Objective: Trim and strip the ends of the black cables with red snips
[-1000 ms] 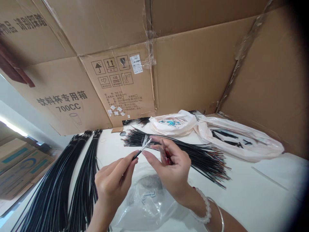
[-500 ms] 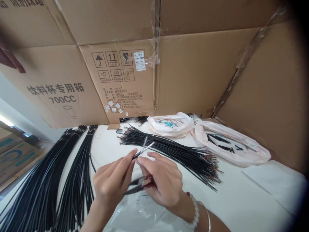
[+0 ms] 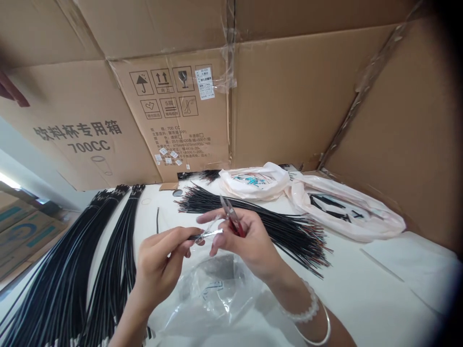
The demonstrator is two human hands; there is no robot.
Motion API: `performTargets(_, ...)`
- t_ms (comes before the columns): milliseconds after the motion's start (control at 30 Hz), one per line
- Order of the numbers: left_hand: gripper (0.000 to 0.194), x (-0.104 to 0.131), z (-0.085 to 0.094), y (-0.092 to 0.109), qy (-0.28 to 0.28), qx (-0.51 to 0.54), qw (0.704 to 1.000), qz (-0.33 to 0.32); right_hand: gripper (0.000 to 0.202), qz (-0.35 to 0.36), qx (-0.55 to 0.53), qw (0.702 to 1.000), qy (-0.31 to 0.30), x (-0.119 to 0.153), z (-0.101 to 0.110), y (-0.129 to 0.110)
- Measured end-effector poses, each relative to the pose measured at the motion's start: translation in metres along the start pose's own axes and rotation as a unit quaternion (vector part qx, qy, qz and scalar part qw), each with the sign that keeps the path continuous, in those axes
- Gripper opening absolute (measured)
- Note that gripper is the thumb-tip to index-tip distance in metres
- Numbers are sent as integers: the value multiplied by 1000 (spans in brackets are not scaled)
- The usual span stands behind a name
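My left hand [image 3: 161,260] pinches a black cable [image 3: 195,237] whose stripped end shows silvery shielding [image 3: 213,233] pointing right. My right hand [image 3: 249,241] is wrapped round red-handled cutters [image 3: 234,219], their metal jaws pointing up and away from the cable. The thumb of my right hand is close beside the silvery end; whether it touches is hard to tell. Behind my hands lies a bundle of black cables [image 3: 267,226] with reddish ends. A clear plastic bag [image 3: 217,294] rests on the white table below my hands.
Long bundles of black cables [image 3: 72,255] lie at the left. Two pale bags stand behind, one holding blue-green pieces [image 3: 277,192], the other black pieces [image 3: 383,226]. Cardboard [image 3: 282,106] walls the back and right. A white sheet [image 3: 415,265] lies at the right.
The cutters have swung from pointing left under my hands to pointing up above my right hand. My hands have moved slightly apart, and the cable's silvery end now lies lower and flatter.
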State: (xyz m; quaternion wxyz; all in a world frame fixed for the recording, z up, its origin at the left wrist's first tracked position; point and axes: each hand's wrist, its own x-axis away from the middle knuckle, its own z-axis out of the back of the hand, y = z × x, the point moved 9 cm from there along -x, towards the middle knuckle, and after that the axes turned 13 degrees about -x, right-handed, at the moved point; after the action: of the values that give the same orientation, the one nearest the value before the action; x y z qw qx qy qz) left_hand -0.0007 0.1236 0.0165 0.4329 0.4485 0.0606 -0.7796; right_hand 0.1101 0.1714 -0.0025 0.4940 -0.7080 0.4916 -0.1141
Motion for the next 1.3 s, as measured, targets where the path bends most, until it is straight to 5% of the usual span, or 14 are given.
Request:
performTargets(133, 17, 0, -7, 2, -64, 49, 996, -45, 24, -83, -120, 983, -108, 1, -16, 14)
performTargets(367, 18, -1, -10, 12, -122, 81, 984, -99, 29, -194, -172, 950, -171, 6, -27, 33)
performTargets(467, 15, -1, -9, 16, -134, 68, 982, -117, 32, -210, -158, 954, -144, 6, -23, 37)
performTargets(700, 11, -4, 4, 20, -68, -21, 985, -156, 26, -160, -134, 977, -37, -2, -1, 41)
performTargets(1000, 13, -4, 1, -9, -53, 88, 990, -97, 23, -95, -106, 989, -25, -5, -1, 29)
performTargets(1300, 8, -2, -1, -6, -65, 164, 976, -126, 26, -149, -61, 987, 8, 11, -3, 29)
